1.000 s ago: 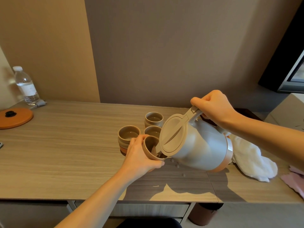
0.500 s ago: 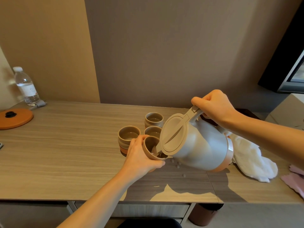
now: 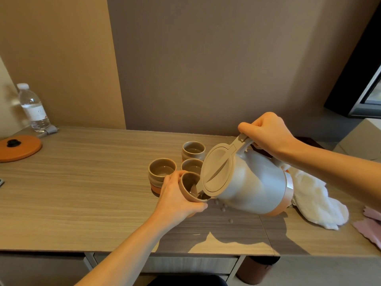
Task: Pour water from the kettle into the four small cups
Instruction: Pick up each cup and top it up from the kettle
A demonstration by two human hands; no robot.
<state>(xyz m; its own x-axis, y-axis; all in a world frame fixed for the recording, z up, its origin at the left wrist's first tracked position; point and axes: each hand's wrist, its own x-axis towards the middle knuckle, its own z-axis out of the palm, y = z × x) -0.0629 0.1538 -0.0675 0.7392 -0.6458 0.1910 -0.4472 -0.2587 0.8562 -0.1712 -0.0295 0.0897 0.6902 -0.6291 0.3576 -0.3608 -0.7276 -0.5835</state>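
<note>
A wood-grain bench (image 3: 82, 193) stands against a tan wall panel (image 3: 61, 58) on the left and a grey-brown wall (image 3: 206, 58) beside it. At the far right is a dark-framed window (image 3: 369, 83). A bright patch of light (image 3: 226, 246) lies near the front edge of the bench.

matt kettle (image 3: 251, 182), wood-grain table (image 3: 82, 193), perhaps laminate

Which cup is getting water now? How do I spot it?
Find the wooden desk, then the four small cups near its middle. It is the nearest cup, the only one tilted, held in the left hand at the kettle's spout.
</note>
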